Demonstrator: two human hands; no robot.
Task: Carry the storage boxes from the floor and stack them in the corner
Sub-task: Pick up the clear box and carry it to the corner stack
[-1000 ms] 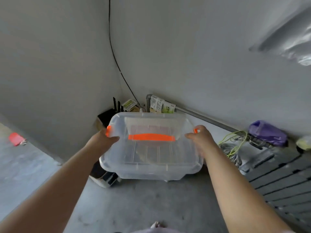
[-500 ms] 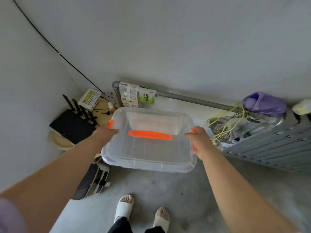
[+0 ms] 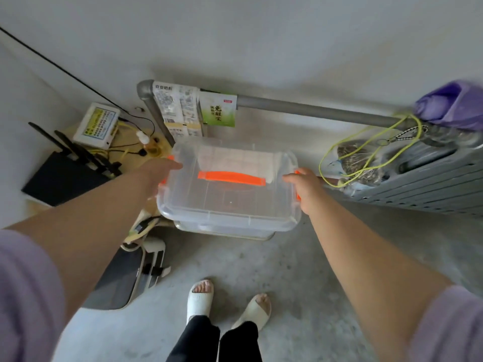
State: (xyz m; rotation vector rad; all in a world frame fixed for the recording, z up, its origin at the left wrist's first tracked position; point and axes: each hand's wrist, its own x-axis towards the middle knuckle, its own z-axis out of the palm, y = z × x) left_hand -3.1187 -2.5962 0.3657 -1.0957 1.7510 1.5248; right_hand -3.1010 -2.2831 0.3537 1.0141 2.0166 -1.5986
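Observation:
A clear plastic storage box [image 3: 230,202] with an orange lid handle [image 3: 231,178] and orange side clips is held low over the concrete floor near the wall corner. My left hand [image 3: 159,169] grips its left end and my right hand [image 3: 304,186] grips its right end. Directly under it shows the rim of a second clear box [image 3: 224,231], and the held box sits on or just above it; I cannot tell which.
A black router [image 3: 65,176] and a white device [image 3: 96,125] lie at the left by the wall. A grey pipe [image 3: 308,109] runs along the wall. A grey slatted rack [image 3: 423,186] with cords and a purple bag [image 3: 454,105] is at the right. A dark flat appliance [image 3: 122,278] lies by my feet.
The box has gone lower and closer to the corner, down onto the second box. My view has tilted down, showing my feet.

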